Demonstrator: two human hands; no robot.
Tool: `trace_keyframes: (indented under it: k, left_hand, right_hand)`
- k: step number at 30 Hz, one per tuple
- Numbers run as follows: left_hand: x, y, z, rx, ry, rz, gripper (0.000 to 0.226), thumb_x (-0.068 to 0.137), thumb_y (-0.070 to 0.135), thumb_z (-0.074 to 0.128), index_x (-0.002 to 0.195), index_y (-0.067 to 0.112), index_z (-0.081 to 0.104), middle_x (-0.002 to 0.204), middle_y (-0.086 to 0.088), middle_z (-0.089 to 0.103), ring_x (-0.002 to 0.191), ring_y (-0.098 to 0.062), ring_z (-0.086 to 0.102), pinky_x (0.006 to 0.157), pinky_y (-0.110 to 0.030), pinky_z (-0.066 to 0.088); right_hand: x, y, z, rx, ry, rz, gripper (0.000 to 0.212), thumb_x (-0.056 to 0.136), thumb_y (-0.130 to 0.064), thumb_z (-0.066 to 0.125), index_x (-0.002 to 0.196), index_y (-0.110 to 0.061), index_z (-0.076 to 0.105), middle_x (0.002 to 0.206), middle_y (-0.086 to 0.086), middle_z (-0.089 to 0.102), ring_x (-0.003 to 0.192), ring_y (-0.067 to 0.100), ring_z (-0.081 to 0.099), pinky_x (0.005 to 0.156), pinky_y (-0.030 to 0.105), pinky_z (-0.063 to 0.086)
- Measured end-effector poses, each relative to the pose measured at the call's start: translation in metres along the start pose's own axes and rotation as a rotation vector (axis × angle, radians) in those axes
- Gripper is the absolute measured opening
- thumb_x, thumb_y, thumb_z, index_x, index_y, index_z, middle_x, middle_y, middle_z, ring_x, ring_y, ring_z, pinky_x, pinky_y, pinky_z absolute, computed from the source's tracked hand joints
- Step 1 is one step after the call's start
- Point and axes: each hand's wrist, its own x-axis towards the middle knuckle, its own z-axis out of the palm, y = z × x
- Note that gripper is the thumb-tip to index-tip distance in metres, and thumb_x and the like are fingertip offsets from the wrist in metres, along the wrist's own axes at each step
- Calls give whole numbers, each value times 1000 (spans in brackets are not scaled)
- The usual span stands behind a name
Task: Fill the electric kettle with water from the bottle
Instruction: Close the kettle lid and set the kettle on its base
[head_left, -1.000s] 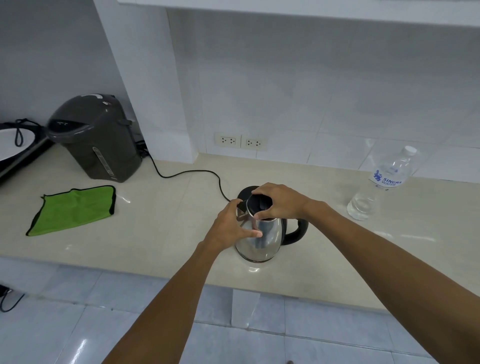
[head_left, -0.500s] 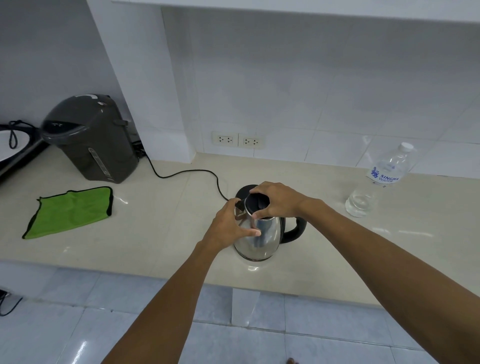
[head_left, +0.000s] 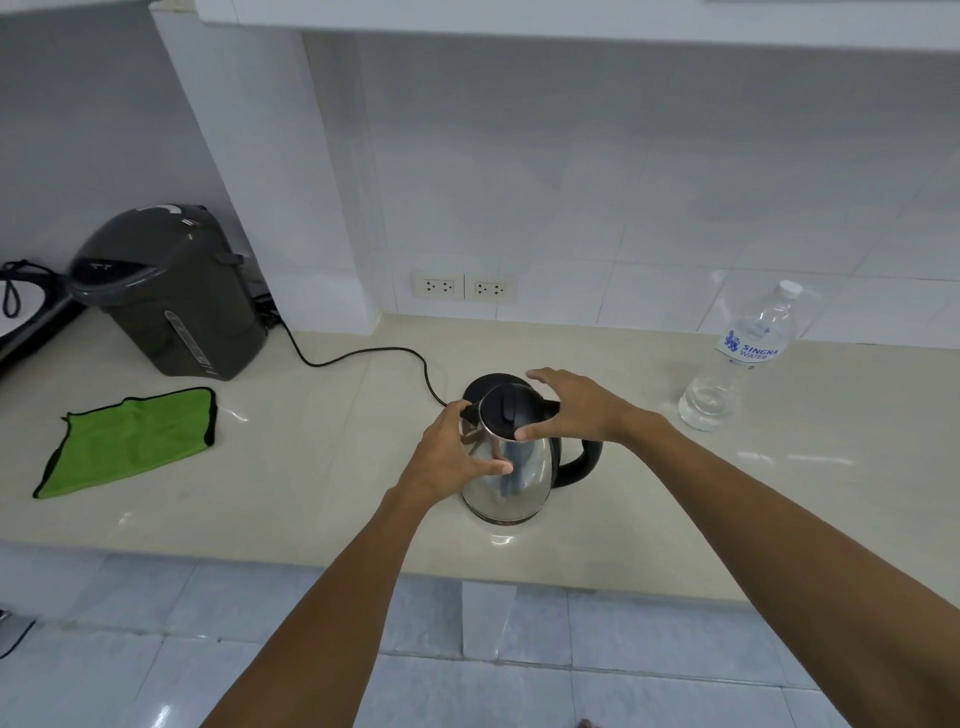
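Kettle (head_left: 511, 467) stands on beige counter (head_left: 311, 467), left hand (head_left: 452, 457) gripping, right (head_left: 571, 410) spread.

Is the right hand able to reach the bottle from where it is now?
Probably yes. The right hand is open over the kettle lid, and the bottle stands upright to its right on the counter. Nothing lies between them.
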Motion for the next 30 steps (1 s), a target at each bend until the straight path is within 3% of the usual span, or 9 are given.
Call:
trace_keyframes:
  k: [4,8,10,12,15,21,27,30]
  left_hand:
    - [-2,0,2,-12,3,-7,100,64,32,105,146,25,47,128,13,60,124,-17,64,96,-29,54]
    - [-5,2,4,-61,13,-33,111,70,21,103,158,20,35,119,23,50,118,-10,57,97,-25,45]
    - [-5,2,5,-70,8,-57,105,71,23,102,155,19,40,124,17,53,118,-11,58,97,-25,45]
    - [-6,0,6,-80,5,-91,95,69,28,103,147,19,49,128,12,56,119,-13,61,98,-27,48]
    - [-6,-3,8,-110,3,-106,87,69,29,103,141,22,53,128,11,60,118,-13,64,100,-28,51]
    - [-2,-4,7,-112,6,-111,83,65,32,105,132,26,55,121,16,64,117,-16,68,104,-35,56]
    - [2,11,-4,-116,29,-72,84,67,33,104,135,27,55,117,22,63,113,-14,69,97,-29,54]
    - [14,27,-16,-103,45,-33,87,65,38,104,137,21,57,128,11,67,117,-17,71,105,-36,56]
  right_hand:
    - [-24,34,1,154,16,180,102,75,-54,85,156,-21,34,152,7,48,141,27,46,108,35,39]
    - [-39,60,21,127,35,282,66,85,-43,79,139,-19,51,125,7,66,119,29,61,97,37,51]
    - [-42,66,30,187,108,298,51,91,-38,74,133,-17,56,120,8,67,108,29,65,94,43,55]
    - [-44,65,34,205,162,294,43,96,-34,68,132,-15,58,120,9,68,107,29,66,92,40,55]
    - [-44,65,39,208,204,294,39,99,-32,64,133,-14,59,120,9,69,114,27,64,89,35,51]
    - [-43,67,45,227,252,293,35,101,-30,62,131,-13,60,119,12,70,104,30,66,87,35,50]
    - [-38,58,27,187,289,261,36,102,-30,59,133,-13,58,119,14,70,108,32,64,83,34,47]
    - [-33,51,6,160,317,244,37,102,-32,58,134,-13,58,119,14,70,107,33,64,86,37,50]
